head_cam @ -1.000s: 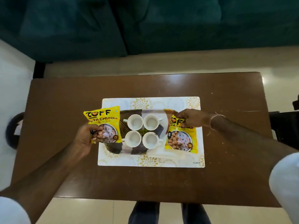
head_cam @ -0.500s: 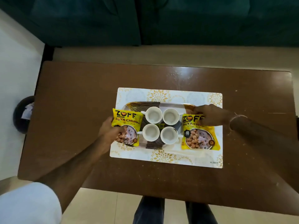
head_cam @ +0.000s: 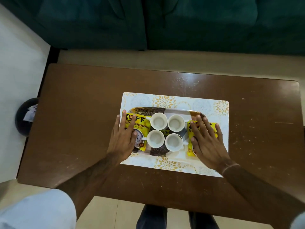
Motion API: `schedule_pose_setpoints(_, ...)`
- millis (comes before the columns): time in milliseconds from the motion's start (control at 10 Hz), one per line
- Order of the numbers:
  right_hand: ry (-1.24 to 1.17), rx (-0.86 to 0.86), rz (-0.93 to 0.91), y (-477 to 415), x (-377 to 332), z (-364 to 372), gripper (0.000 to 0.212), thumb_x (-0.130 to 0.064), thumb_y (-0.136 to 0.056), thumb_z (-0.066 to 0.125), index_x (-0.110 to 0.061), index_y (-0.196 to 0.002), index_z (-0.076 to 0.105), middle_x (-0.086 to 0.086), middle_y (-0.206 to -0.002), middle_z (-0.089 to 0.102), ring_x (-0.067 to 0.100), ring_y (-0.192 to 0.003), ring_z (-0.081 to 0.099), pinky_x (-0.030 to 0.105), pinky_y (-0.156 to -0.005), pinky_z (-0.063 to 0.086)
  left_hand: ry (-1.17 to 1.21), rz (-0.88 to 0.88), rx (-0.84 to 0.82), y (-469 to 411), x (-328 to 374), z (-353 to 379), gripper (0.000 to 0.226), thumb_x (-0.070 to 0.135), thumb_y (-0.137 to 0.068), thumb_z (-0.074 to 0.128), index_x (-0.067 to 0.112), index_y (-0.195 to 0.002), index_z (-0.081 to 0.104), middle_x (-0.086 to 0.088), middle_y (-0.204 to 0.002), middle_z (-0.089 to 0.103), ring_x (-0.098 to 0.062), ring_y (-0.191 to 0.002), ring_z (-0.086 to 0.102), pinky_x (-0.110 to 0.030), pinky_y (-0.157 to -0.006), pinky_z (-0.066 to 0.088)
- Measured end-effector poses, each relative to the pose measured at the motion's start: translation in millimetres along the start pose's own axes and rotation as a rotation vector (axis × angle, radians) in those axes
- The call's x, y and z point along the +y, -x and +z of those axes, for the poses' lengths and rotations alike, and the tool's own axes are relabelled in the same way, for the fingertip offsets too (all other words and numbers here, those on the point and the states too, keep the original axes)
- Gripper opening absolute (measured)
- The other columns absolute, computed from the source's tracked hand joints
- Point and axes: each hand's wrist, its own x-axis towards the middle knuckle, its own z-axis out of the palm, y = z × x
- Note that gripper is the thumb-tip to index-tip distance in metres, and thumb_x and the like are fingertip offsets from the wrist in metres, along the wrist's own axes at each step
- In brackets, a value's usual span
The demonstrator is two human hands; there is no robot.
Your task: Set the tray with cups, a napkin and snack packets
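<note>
Final step, judging by layout: left hand (head_cam: 123, 138) and right hand (head_cam: 207, 142) flat, fingers spread, pressing snack packets (head_cam: 140, 124) either side of four cups (head_cam: 156, 121) on tray (head_cam: 178, 110), bench-centre. Next: lift hands clear.

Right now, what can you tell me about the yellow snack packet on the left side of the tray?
The left snack packet is a glossy yellow pouch, printed in black with letters ending "FF" and "CHUNKS" and a picture of its contents. It lies flat at the left end of the tray, beside the two left cups. The left hand rests on it, fingers spread and flat, covering its left part.
</note>
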Motion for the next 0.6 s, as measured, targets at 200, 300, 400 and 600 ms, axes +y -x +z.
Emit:
schedule_pose_setpoints(200, 0.057, -0.054, 0.075, -0.6, -7.0, 11.8, 0.060, -0.045, -0.103, 0.014, -0.023, -0.158, 0.019, 0.003, -0.168, 0.009, 0.023, -0.156, 0.005, 0.057, -0.122, 0.008, -0.067, -0.064, -0.085, 1.9, -1.8, 13.0, 0.059, 0.046, -0.104, 0.016, 0.032, -0.158, -0.003, -0.004, -0.165, -0.021, -0.033, -0.152, -0.014, -0.057, -0.119, 0.012)
schedule_pose_setpoints(300, 0.034, -0.099, 0.090, -2.0, -8.5, 4.4, 0.062, -0.048, -0.102, 0.010, -0.024, -0.159, 0.018, 0.002, -0.168, 0.004, 0.022, -0.156, 0.002, 0.057, -0.122, 0.005, -0.089, -0.085, -0.112, 1.0, -0.5, 7.7, 0.059, 0.044, -0.105, 0.021, 0.032, -0.158, 0.000, -0.006, -0.165, -0.020, -0.035, -0.152, -0.013, -0.059, -0.119, 0.011)
schedule_pose_setpoints(400, -0.053, -0.108, 0.171, -7.0, -12.6, -15.6, 0.065, -0.054, -0.099, 0.009, -0.027, -0.159, 0.014, 0.000, -0.168, -0.003, 0.020, -0.156, 0.001, 0.056, -0.122, 0.003, -0.090, -0.100, -0.114, -3.2, 8.2, -8.4, 0.061, 0.041, -0.104, 0.027, 0.031, -0.159, 0.002, -0.006, -0.166, -0.019, -0.034, -0.152, -0.013, -0.059, -0.120, 0.011)
schedule_pose_setpoints(600, -0.239, -0.021, 0.191, -36.2, -20.9, -104.0, 0.072, -0.060, -0.098, 0.027, -0.024, -0.158, 0.011, 0.002, -0.169, -0.002, 0.031, -0.145, 0.032, 0.049, -0.108, 0.037, -0.043, -0.044, -0.019, -37.0, 56.7, -89.0, 0.068, 0.045, -0.101, 0.036, 0.029, -0.159, 0.004, -0.007, -0.167, -0.011, -0.033, -0.153, -0.006, -0.055, -0.121, 0.012)
